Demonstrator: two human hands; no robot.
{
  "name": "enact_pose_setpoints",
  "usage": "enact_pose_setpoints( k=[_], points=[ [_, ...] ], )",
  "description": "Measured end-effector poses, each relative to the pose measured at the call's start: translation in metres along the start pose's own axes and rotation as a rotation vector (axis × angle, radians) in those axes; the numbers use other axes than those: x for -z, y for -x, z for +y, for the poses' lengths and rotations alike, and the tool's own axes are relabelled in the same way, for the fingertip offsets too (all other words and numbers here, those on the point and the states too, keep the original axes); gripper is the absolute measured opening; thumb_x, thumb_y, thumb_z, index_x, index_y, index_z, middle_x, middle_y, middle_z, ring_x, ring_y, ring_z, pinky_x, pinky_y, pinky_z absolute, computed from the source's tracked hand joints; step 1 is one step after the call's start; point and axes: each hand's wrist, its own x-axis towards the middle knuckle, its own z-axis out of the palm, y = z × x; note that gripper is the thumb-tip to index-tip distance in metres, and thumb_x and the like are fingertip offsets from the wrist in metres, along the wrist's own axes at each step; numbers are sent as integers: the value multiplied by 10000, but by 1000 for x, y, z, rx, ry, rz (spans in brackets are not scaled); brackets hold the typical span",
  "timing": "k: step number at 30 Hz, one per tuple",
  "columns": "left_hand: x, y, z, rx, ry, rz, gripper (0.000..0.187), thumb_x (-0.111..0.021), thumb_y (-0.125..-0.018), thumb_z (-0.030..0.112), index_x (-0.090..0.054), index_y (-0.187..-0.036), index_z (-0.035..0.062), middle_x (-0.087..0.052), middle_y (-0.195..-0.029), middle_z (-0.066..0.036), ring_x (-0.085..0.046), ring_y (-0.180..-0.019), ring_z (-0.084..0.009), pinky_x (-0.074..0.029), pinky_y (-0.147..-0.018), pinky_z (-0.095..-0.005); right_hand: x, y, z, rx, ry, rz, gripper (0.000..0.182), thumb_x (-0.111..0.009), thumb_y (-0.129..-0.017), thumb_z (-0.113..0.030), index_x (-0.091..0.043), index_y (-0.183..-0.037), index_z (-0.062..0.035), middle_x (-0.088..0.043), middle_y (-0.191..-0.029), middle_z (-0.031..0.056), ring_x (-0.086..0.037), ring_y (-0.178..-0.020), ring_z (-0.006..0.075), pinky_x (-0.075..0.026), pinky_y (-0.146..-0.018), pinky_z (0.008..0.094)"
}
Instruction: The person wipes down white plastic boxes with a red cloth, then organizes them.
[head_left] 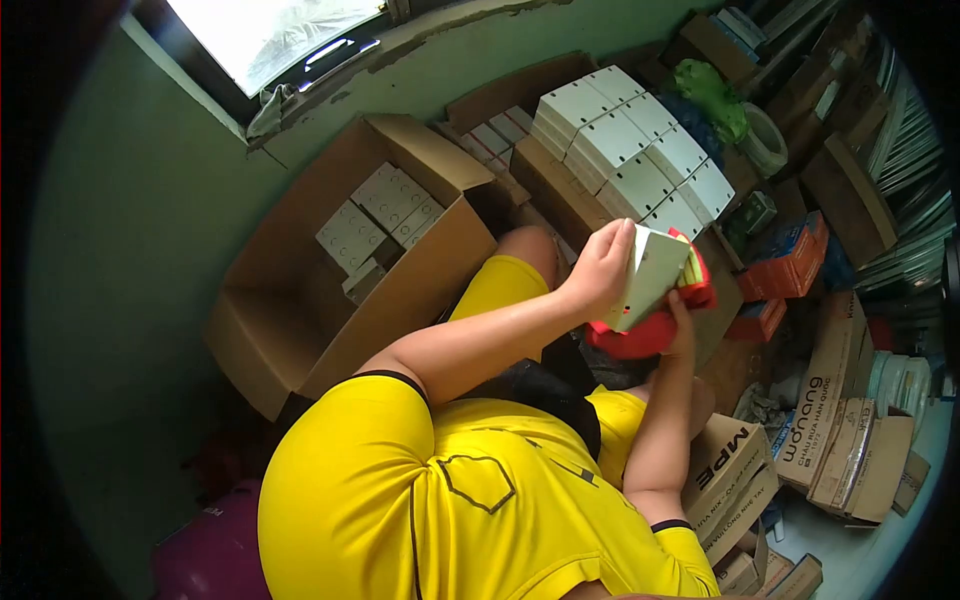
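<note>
My left hand [600, 268] is closed on the near edge of a flat white box [650, 275], which is held tilted in front of my knees. A red cloth [640, 337] with a yellow-green patch wraps around the box's far and lower sides. My right hand [681, 325] grips this cloth from below and presses it against the box; some of its fingers are hidden behind the cloth. Just beyond my hands, similar white boxes [640, 185] with small dark holes stand stacked in rows on cardboard.
On the left, an open cardboard carton [262, 335] contains several white boxes [350, 235] with round marks. Printed cartons [735, 465] lie by my right side. Orange boxes [785, 265], a green plastic bag [712, 95] and long strips [905, 170] crowd the right. A window [275, 40] opens the wall above.
</note>
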Motion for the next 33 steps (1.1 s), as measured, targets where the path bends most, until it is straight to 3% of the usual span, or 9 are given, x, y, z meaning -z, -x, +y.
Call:
enact_pose_setpoints(
  k=[5, 9, 15, 16, 17, 20, 25, 28, 33],
  points=[
    [11, 5, 30, 140, -189, -158, 633, -605, -1007, 262, -240, -1475, 43, -545, -1264, -186, -572, -1143, -253, -461, -989, -342, -21, 8, -11, 4, -226, 15, 589, -569, -1006, -387, -418, -1463, -47, -527, -1414, 117, -520, -1286, 280, -413, -1091, 441],
    [30, 25, 14, -29, -472, -289, 939, -702, -934, 159, -42, -1595, 67, -220, -1609, -213, -291, -1467, -298, -297, -1171, -394, 6, -30, 6, -48, -271, -194, 631, -511, -1027, -460, -387, -1484, -44, -499, -1440, 114, -495, -1314, 276, -396, -1108, 453],
    [61, -4, 28, 130, 5, -194, 697, -584, -997, 66, -218, -1591, 83, -597, -1282, -103, -577, -1179, -180, -454, -1027, -343, -26, -26, -11, 450, 550, 118, 394, -688, -942, -151, -558, -1297, -41, -642, -1222, 133, -652, -1071, 205, -519, -905, 352],
    [64, -14, 29, 173, -46, -173, 677, -575, -1007, 83, -233, -1590, 89, -616, -1257, -99, -596, -1152, -179, -462, -1016, -344, -42, -21, -25, 315, 254, 175, 354, -747, -895, -128, -598, -1201, -29, -671, -1124, 103, -673, -1003, 175, -530, -851, 323],
    [58, -21, 34, 185, -23, -113, 681, -584, -1012, 173, -235, -1594, 120, -651, -1125, -37, -627, -929, -103, -525, -659, -260, -42, -20, -33, 275, 182, 232, 382, -752, -894, -130, -586, -1223, -33, -663, -1147, 92, -677, -999, 170, -533, -836, 319],
    [55, -49, 35, 247, -59, -247, 647, -585, -1015, 229, -287, -1583, 149, -663, -1110, 7, -618, -894, -81, -506, -634, -249, -19, -28, -36, 311, 62, 111, 472, -758, -893, -147, -558, -1309, -48, -650, -1186, 82, -676, -1019, 187, -535, -826, 319],
    [6, -58, 15, 261, -445, -199, 535, -607, -1000, 279, -462, -1474, 79, -639, -1207, -86, -634, -999, -160, -543, -788, -323, -29, -19, -32, 242, 62, 69, 600, -792, -833, -85, -531, -1373, -69, -638, -1188, 39, -637, -1059, 163, -541, -897, 336],
    [-3, -67, -14, -237, -673, -188, 554, -673, -953, 269, -497, -1428, 47, -617, -1238, -158, -601, -1141, -251, -498, -953, -376, -20, -24, -34, 249, 105, 92, 535, -792, -825, -65, -561, -1307, -58, -642, -1172, 36, -635, -1057, 159, -541, -901, 331],
    [-7, -66, 5, -68, -816, -472, 890, -856, -765, 372, -434, -1467, 22, -463, -1388, -204, -487, -1302, -318, -440, -1048, -402, -26, -24, -47, 305, 292, 41, 463, -793, -857, -156, -575, -1253, -57, -642, -1147, 30, -615, -1060, 140, -514, -920, 319]
  ],
)
